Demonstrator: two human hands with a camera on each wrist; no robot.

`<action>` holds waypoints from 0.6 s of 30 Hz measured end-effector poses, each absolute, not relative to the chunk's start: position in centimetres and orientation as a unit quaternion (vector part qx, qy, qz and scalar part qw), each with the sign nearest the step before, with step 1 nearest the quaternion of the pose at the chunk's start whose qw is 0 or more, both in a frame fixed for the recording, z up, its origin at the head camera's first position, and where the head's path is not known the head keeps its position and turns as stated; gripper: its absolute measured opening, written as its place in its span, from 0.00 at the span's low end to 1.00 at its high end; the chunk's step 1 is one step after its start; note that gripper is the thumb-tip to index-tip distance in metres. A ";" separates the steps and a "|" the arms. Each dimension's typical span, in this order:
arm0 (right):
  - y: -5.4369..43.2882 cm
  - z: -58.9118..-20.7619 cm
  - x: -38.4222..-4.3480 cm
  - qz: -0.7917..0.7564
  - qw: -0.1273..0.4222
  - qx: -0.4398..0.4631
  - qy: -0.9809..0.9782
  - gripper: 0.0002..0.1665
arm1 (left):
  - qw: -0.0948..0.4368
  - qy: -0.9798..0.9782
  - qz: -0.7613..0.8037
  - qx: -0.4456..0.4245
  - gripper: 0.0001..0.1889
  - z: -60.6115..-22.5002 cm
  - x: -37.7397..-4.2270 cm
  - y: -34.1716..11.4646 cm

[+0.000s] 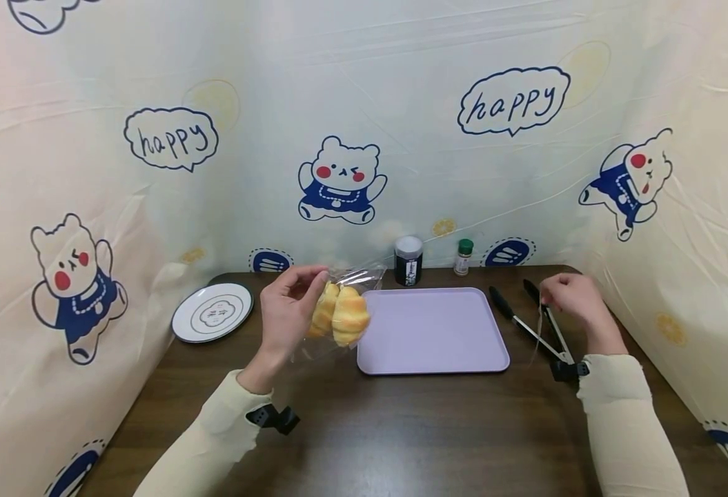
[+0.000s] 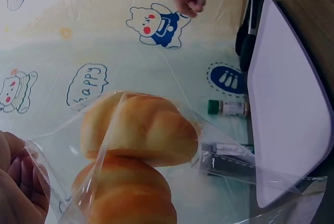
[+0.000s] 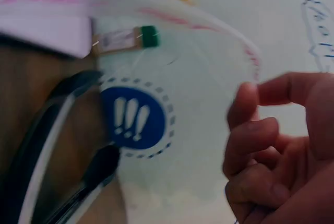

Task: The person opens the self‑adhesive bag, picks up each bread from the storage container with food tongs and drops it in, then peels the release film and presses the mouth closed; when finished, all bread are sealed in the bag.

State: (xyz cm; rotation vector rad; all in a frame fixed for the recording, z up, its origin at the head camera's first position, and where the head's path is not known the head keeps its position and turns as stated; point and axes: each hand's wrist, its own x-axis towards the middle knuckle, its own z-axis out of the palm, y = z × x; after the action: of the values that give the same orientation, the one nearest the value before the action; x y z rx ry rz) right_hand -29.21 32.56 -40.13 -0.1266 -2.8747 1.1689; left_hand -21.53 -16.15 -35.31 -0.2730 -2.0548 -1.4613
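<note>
Between thumb and fingers, my left hand [image 1: 289, 304] pinches the edge of a clear plastic bag [image 1: 366, 277], which hangs over the left end of the lilac tray. Two golden, ridged bread rolls [image 2: 141, 130] sit side by side inside it. Off to the right, my right hand [image 1: 570, 297] is raised above the tongs [image 1: 502, 302]. Its thumb and forefinger pinch one end of a thin see-through plastic strip [image 3: 180, 15] with pink marks, while the other fingers curl in. The strip dangles down from the fingertips in the head view.
The lilac tray [image 1: 432, 331] lies mid-table. A white plate [image 1: 183, 310] with a dark rim is at the back left. Along the back wall stand a dark jar [image 1: 408, 266] with a pale lid and a small green-capped bottle [image 1: 462, 261]. Printed cloth surrounds the table.
</note>
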 end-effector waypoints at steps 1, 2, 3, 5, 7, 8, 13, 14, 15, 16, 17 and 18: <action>32.6 -40.5 -29.3 0.357 0.004 -0.037 -0.933 0.23 | 0.298 -0.773 -0.550 -0.103 0.13 -35.3 -21.5 -16.1; 32.5 -40.9 -29.4 0.346 -0.007 -0.035 -0.938 0.22 | 0.298 -0.773 -0.551 -0.104 0.13 -35.2 -21.5 -16.1; 32.5 -41.3 -29.5 0.333 -0.016 -0.034 -0.942 0.22 | 0.297 -0.772 -0.552 -0.105 0.13 -35.2 -21.5 -16.1; 32.5 -42.1 -29.7 0.312 -0.031 -0.035 -0.949 0.20 | 0.295 -0.770 -0.555 -0.106 0.13 -35.1 -21.4 -16.1; 32.6 -42.8 -29.8 0.303 -0.035 -0.036 -0.952 0.19 | 0.292 -0.769 -0.558 -0.107 0.13 -35.0 -21.3 -16.1; 32.7 -43.2 -29.9 0.297 -0.032 -0.033 -0.954 0.18 | 0.291 -0.769 -0.559 -0.107 0.13 -35.0 -21.3 -16.1; 33.2 -44.8 -30.3 0.263 -0.026 -0.028 -0.964 0.19 | 0.292 -0.771 -0.555 -0.107 0.13 -35.0 -21.2 -16.1; 33.3 -45.0 -30.4 0.259 -0.029 -0.031 -0.965 0.19 | 0.294 -0.771 -0.555 -0.108 0.13 -35.0 -21.2 -16.1; 33.4 -45.2 -30.4 0.256 -0.035 -0.035 -0.965 0.20 | 0.295 -0.771 -0.554 -0.108 0.13 -35.0 -21.3 -16.1; 33.5 -45.3 -30.4 0.252 -0.040 -0.038 -0.966 0.20 | 0.295 -0.771 -0.553 -0.107 0.13 -35.0 -21.3 -16.2; 33.5 -45.5 -30.4 0.251 -0.045 -0.040 -0.966 0.20 | 0.296 -0.771 -0.553 -0.107 0.13 -35.0 -21.3 -16.2; 33.6 -45.6 -30.4 0.252 -0.050 -0.044 -0.965 0.20 | 0.296 -0.771 -0.554 -0.108 0.13 -35.0 -21.3 -16.2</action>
State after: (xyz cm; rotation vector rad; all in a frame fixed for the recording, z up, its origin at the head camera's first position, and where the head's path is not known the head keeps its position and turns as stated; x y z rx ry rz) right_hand -30.38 33.59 -45.59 -0.1424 -3.1332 0.8182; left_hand -21.30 -16.19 -35.00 -0.2863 -2.0500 -1.4733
